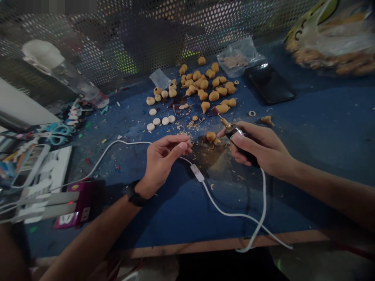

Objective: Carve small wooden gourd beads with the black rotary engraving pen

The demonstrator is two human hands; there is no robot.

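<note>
Right hand: (pixel 262 150) closed tight around a small black electric drill (pixel 238 136), tip pointing up and left.
Left hand: (pixel 162 160) half open, holding nothing, over a white cord (pixel 225 212).
Nearest thing: a small wooden gourd (pixel 210 136) on the worktop (pixel 322 156), between the hands, nearer the right hand.
Counts: one drill, five white discs (pixel 156 121), about thirty gourds (pixel 205 84).

Desk (pixel 281 203), blue top, wooden front edge: gourd-shaped wooden pieces (pixel 213 96), white discs (pixel 156 121), wood shavings (pixel 187 127), black smartphone (pixel 269 83), small plastic bag (pixel 236 58), teal-handled scissors (pixel 57 132), white cable (pixel 231 214).
</note>
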